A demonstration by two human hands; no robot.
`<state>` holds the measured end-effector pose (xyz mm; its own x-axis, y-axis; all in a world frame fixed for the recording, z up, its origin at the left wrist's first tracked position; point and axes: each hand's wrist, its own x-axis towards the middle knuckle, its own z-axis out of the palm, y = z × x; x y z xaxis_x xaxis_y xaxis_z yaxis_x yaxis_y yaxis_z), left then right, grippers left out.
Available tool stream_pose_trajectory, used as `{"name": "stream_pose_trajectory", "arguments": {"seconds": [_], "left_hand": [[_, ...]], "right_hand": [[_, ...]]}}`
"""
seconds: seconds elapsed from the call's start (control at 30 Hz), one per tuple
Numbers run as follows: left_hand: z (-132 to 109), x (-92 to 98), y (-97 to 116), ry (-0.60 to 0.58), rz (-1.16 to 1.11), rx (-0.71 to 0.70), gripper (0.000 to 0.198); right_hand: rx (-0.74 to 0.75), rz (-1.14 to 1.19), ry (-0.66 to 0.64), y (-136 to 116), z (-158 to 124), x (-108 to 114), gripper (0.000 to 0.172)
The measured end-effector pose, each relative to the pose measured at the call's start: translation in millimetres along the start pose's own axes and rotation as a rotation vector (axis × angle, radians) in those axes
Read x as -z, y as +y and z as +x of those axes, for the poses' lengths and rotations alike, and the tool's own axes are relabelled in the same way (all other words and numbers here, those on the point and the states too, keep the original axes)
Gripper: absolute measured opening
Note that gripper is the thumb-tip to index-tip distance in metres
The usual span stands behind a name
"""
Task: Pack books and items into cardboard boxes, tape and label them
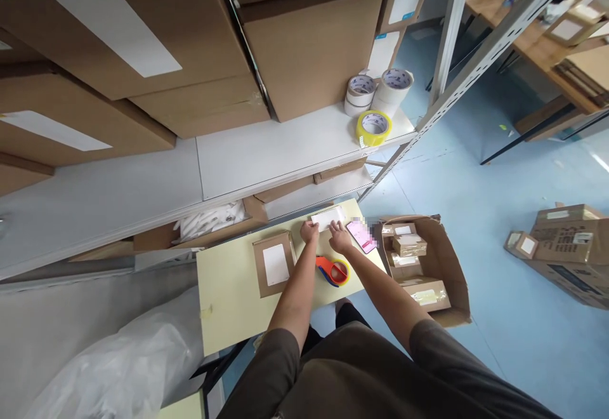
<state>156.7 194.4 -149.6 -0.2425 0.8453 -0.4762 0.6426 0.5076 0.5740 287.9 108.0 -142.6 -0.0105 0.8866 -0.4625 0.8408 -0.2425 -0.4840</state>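
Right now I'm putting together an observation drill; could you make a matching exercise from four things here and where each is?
1. Tape dispenser
2. Phone
3. Loose yellow tape roll
4. Flat white piece

A. On the shelf, beside white rolls
B. Touched by left hand and right hand
C. Just right of the right hand
D. Between the forearms

Pairs: 1-D; 2-C; 3-A; 4-B

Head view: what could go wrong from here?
1. Phone lies at the table edge, near the right hand: a nudge might knock it off.
2. Tape dispenser sits close to the left forearm, so it could get bumped.
3. Yellow tape roll is near the shelf edge and might fall if knocked.
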Motion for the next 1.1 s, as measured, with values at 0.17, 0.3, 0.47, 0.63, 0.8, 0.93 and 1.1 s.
{"name": "stream_pose_trajectory", "arguments": {"seconds": [0.17,0.3,0.47,0.63,0.8,0.93,1.1], "left_hand": [[-10.6,19.9,-1.3,-0.016,0.002,0.008,0.011],[-30.3,47.6,-2.6,-0.044,-0.041,-0.13,0.019],[-58.9,97.0,-3.8,-0.09,-0.059,-0.349,0.019],[-81.3,154.0,-14.7,-0.094,-0.121,-0.433,0.018],[-97.8,199.2,-26.8,-0.056,-0.198,-0.394,0.02],[-104.7,222.0,-31.0,0.023,-0.292,-0.356,0.027],[-111.2,239.3,-33.7,0.017,-0.47,-0.293,0.036]], "right_hand": [[0.091,0.136,0.268,6.2,-18.5,-4.0,0.068],[-0.022,0.289,0.441,2.3,-35.7,3.1,0.063],[-0.139,0.547,0.483,-10.5,-49.4,27.9,0.063],[0.041,0.607,0.391,-29.7,-48.6,58.9,0.078],[0.406,0.432,0.173,-60.7,-42.4,91.6,0.054],[0.44,0.37,0.042,-78.6,-41.8,111.5,0.02],[0.433,0.481,-0.052,-87.2,-48.0,135.8,0.038]]}}
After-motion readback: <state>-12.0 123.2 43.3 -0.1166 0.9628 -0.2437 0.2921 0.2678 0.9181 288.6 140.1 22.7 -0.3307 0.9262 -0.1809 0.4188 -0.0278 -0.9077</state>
